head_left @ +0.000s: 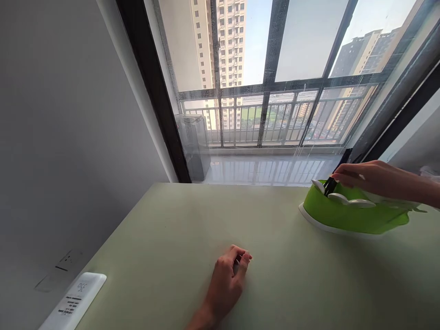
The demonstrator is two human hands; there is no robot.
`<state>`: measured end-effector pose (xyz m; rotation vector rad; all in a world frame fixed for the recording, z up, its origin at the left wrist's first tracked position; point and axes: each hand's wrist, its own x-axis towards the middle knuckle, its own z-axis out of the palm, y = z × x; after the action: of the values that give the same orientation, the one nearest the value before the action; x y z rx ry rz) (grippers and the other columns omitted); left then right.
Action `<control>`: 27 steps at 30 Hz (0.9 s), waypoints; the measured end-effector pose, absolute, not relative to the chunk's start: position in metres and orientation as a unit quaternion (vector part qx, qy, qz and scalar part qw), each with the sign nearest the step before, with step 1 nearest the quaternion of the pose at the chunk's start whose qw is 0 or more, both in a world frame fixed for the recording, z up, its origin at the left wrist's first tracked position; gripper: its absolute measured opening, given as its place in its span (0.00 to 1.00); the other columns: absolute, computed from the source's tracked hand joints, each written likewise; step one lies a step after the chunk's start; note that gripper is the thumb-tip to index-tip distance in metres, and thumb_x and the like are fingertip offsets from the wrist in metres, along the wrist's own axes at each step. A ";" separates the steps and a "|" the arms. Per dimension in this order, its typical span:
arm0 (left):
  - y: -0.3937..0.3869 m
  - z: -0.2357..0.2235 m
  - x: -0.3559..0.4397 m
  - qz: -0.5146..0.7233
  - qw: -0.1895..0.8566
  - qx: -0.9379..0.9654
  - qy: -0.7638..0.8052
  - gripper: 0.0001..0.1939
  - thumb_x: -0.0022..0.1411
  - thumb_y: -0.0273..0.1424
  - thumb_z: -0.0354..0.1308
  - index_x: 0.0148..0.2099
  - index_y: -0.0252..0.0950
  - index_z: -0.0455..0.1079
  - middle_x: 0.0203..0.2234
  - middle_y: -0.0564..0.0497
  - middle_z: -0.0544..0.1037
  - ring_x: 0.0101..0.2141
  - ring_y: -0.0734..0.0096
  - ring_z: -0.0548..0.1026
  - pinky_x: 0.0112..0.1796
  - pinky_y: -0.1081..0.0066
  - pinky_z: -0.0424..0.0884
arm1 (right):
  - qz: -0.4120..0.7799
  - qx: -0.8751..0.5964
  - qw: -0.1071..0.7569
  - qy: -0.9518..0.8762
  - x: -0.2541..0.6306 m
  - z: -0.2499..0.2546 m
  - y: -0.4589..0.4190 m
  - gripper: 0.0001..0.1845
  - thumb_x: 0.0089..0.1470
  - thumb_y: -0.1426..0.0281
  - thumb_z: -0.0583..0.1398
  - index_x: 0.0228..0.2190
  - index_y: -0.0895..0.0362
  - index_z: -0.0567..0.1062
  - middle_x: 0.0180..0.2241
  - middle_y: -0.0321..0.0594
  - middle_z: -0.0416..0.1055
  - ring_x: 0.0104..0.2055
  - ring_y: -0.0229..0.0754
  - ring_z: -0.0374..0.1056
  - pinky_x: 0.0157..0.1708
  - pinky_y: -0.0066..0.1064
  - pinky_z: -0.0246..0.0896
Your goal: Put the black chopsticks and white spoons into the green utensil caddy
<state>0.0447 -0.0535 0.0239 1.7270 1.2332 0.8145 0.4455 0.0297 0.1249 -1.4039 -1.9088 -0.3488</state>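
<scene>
My left hand [227, 279] rests on the tabletop with its fingers curled in towards the thumb. Nothing shows between them. At the right, my right hand [378, 180] is closed on a long black object [331, 184] at the left end of a green basket [350, 217]. The object stands tilted, its lower end inside the basket and its upper end rising above my fingers; its exact kind is unclear. White petal-like pieces line the basket's rim, and its base is white. My hand and wrist hide part of the basket's inside.
The pale green table [192, 229] ends at a glass door with dark frames. A white power strip [74, 300] with printed text lies at the left edge, near a wall socket [67, 261]. Behind the glass, a grey box-shaped thing [195, 146] stands on the balcony.
</scene>
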 end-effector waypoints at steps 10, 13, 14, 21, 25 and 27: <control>-0.053 0.024 0.043 0.325 0.422 0.689 0.491 0.22 0.76 0.48 0.49 0.40 0.38 0.74 0.34 0.50 0.79 0.31 0.68 0.69 0.32 0.70 0.61 | -0.173 -0.403 0.316 -0.841 0.410 0.133 -0.026 0.09 0.72 0.62 0.58 0.41 0.51 0.76 0.36 0.44 0.79 0.32 0.40 0.74 0.32 0.32 0.63; -0.052 0.024 0.042 0.325 0.423 0.689 0.492 0.22 0.76 0.48 0.49 0.40 0.38 0.74 0.34 0.50 0.79 0.31 0.69 0.69 0.32 0.70 0.61 | -0.061 -0.391 0.327 -0.858 0.372 0.099 -0.050 0.03 0.70 0.70 0.58 0.41 0.52 0.73 0.34 0.39 0.76 0.33 0.39 0.72 0.35 0.30 0.63; -0.052 0.024 0.042 0.324 0.423 0.688 0.492 0.22 0.76 0.48 0.48 0.40 0.38 0.74 0.34 0.50 0.79 0.30 0.69 0.69 0.32 0.70 0.61 | -0.017 -0.404 0.327 -0.854 0.361 0.083 -0.056 0.04 0.71 0.70 0.58 0.39 0.52 0.72 0.32 0.36 0.74 0.30 0.37 0.69 0.33 0.29 0.62; -0.051 0.023 0.041 0.322 0.426 0.688 0.492 0.23 0.76 0.49 0.49 0.40 0.38 0.74 0.34 0.50 0.78 0.30 0.69 0.67 0.32 0.70 0.60 | 0.367 -0.537 0.356 -0.671 0.322 0.003 -0.057 0.25 0.71 0.50 0.52 0.27 0.52 0.68 0.21 0.31 0.64 0.24 0.37 0.59 0.26 0.29 0.54; -0.050 0.022 0.040 0.319 0.426 0.687 0.495 0.24 0.76 0.50 0.48 0.40 0.38 0.74 0.34 0.50 0.78 0.30 0.68 0.68 0.32 0.70 0.60 | 0.440 -0.553 0.393 -0.588 0.314 -0.013 -0.049 0.29 0.67 0.43 0.52 0.27 0.53 0.68 0.20 0.29 0.59 0.23 0.37 0.53 0.25 0.30 0.49; -0.051 0.023 0.039 0.317 0.423 0.687 0.498 0.24 0.76 0.50 0.48 0.39 0.38 0.74 0.33 0.51 0.77 0.29 0.69 0.66 0.32 0.70 0.59 | 0.438 -0.560 0.399 -0.579 0.311 -0.017 -0.048 0.30 0.66 0.42 0.53 0.27 0.53 0.68 0.19 0.29 0.58 0.23 0.37 0.53 0.25 0.30 0.49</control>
<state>0.0392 -0.0507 0.0228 1.7203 1.2469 0.7922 0.3108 -0.0482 -0.0170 -1.4175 -1.4651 1.1088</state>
